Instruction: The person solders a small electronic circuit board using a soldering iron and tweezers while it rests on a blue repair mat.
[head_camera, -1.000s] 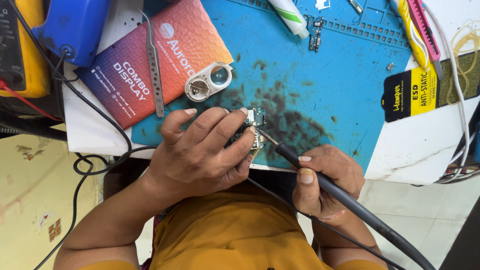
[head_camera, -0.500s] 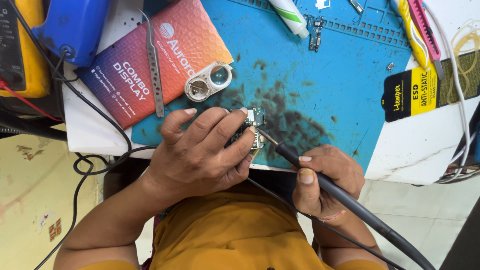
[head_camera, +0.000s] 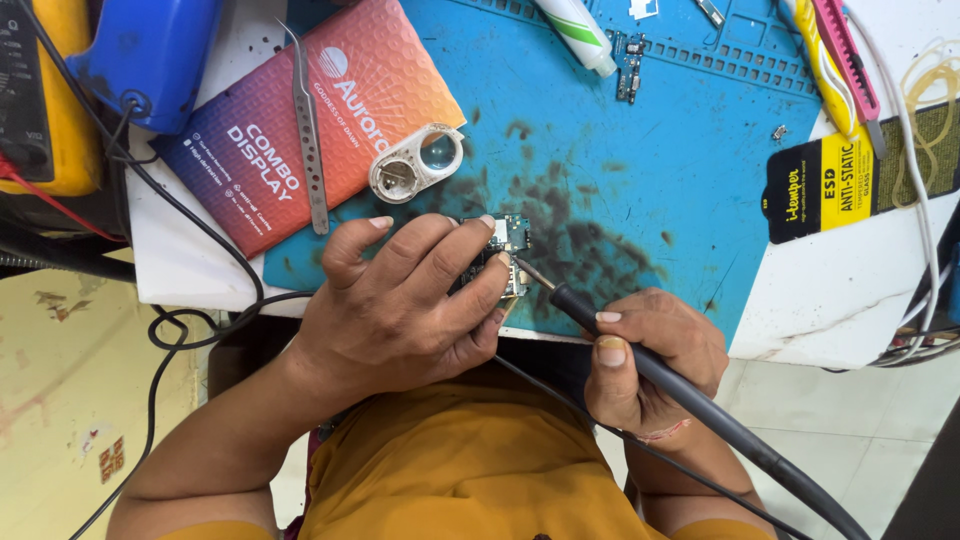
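The left hand (head_camera: 400, 300) pins a small circuit board (head_camera: 508, 250) on the blue mat (head_camera: 680, 150) (scorched dark here) while the right hand (head_camera: 650, 350) grips a soldering iron (head_camera: 640, 345), tip at the board's edge, so soldering looks underway and calls for a steady tip.

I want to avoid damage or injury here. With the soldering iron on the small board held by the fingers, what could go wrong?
1. The left hand pins the small circuit board right beside the soldering iron tip, so a slip could burn a fingertip.
2. The board sits near the blue mat edge and might slide off.
3. The iron's cable crosses the lap and could snag the right hand.
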